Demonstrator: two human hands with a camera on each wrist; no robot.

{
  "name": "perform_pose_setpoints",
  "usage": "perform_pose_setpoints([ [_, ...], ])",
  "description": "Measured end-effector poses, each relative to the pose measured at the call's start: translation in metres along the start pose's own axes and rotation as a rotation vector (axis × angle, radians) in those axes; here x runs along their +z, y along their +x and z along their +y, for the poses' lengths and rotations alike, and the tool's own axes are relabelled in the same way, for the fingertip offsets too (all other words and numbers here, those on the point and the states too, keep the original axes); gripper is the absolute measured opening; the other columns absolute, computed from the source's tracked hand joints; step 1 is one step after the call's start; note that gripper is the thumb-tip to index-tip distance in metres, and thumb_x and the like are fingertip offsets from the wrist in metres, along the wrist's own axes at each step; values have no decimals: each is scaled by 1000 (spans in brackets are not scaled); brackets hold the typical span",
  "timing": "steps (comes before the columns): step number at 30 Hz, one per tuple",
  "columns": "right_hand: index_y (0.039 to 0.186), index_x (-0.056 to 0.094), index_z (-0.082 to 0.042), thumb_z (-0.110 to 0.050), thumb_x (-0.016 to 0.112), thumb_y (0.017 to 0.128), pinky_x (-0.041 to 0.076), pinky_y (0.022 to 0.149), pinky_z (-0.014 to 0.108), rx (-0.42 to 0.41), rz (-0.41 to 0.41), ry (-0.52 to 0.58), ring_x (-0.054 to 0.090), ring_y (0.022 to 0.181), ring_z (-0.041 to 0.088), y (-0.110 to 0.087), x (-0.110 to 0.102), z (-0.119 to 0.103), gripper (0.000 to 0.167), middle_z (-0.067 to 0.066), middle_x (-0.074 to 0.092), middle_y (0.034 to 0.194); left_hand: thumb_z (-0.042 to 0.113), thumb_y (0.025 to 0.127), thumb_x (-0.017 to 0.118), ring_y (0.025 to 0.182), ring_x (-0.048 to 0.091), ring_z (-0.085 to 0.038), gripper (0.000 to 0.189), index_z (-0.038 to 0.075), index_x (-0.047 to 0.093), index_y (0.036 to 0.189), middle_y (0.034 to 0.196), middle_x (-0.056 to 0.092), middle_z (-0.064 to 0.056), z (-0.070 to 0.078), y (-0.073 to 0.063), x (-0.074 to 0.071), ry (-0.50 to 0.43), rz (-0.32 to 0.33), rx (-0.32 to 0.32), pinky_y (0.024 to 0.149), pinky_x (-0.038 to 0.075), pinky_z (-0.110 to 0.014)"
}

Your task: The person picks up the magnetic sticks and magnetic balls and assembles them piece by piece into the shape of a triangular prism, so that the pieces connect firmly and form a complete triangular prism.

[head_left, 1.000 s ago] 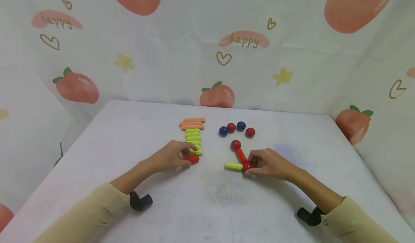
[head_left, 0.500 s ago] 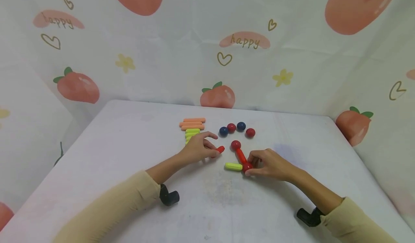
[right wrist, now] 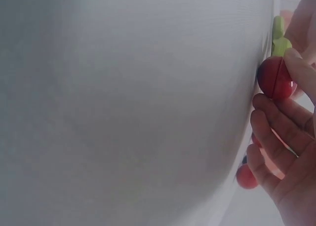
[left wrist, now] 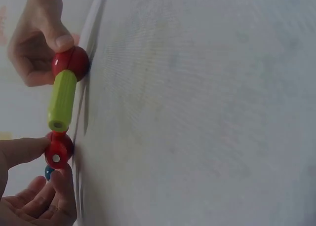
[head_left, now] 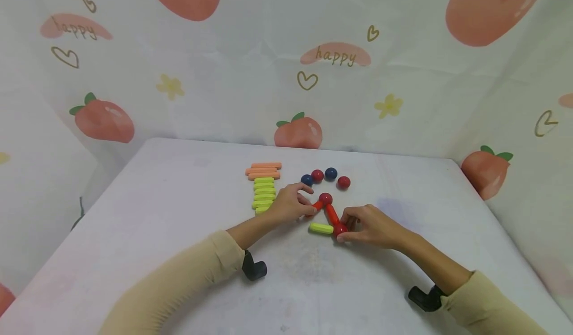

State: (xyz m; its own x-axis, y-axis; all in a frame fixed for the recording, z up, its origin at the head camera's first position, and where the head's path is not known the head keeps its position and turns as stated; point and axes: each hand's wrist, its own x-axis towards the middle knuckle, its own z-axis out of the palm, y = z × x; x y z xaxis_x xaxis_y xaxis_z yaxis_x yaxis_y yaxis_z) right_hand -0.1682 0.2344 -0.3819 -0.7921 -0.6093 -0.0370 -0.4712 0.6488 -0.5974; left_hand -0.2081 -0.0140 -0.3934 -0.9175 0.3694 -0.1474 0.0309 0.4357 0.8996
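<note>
My left hand [head_left: 291, 204] pinches a red magnetic rod [head_left: 317, 206] between thumb and fingers, its far end right at a red ball [head_left: 325, 199]. In the left wrist view the rod's near end shows a silvery round tip [left wrist: 56, 158]. From that ball a second red rod [head_left: 332, 214] runs down to a nearer red ball [head_left: 339, 230]. My right hand [head_left: 371, 226] pinches this nearer ball, seen in the right wrist view with a seam round it [right wrist: 276, 78]. A yellow-green rod [head_left: 321, 228] sticks out leftward from the same ball.
Several yellow-green rods [head_left: 264, 191] lie stacked in a column left of centre, below orange rods [head_left: 264, 171]. Behind my left hand are loose balls: two blue [head_left: 331, 173] and two red [head_left: 343, 182]. A printed curtain [head_left: 224, 101] hangs behind the white table [head_left: 192, 176].
My left hand has carried the red rod from below the yellow-green column rightward and slightly away, up to the far red ball. The right hand has kept its hold on the nearer ball.
</note>
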Motion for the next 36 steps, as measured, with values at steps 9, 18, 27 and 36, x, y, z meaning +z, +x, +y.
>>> perform_pose_setpoints([
  [9, 96, 69, -13, -34, 83, 81, 55, 69, 22, 7, 1, -2, 61, 75, 5, 0, 0, -2, 29, -13, 68, 82, 10, 88, 74, 81, 66, -20, 35, 3, 63, 120, 92, 71, -7, 7, 9, -12, 41, 180, 100, 68, 56, -27],
  [18, 96, 69, -12, -33, 82, 82, 55, 69, 22, 10, 0, 0, 61, 75, 5, 0, 1, 1, 29, -12, 69, 83, 12, 93, 70, 124, 55, -27, 49, 8, 57, 140, 140, 56, -12, 7, 36, -26, 308, 126, 150, 103, 47, -39],
  [27, 96, 69, -12, -34, 82, 82, 55, 69, 23, 3, 1, 11, 61, 76, 5, 1, 2, 2, 29, -11, 69, 84, 15, 91, 73, 105, 60, -18, 40, 11, 65, 130, 121, 67, -5, -2, 40, -29, 443, 50, 178, 94, 51, -31],
  [36, 95, 69, -13, -34, 82, 82, 55, 69, 23, 10, 1, 2, 61, 76, 5, -1, 1, 1, 28, -12, 69, 83, 20, 86, 79, 89, 62, -14, 34, 7, 70, 116, 100, 72, -2, 0, 13, -41, 469, -96, 216, 83, 53, -26],
])
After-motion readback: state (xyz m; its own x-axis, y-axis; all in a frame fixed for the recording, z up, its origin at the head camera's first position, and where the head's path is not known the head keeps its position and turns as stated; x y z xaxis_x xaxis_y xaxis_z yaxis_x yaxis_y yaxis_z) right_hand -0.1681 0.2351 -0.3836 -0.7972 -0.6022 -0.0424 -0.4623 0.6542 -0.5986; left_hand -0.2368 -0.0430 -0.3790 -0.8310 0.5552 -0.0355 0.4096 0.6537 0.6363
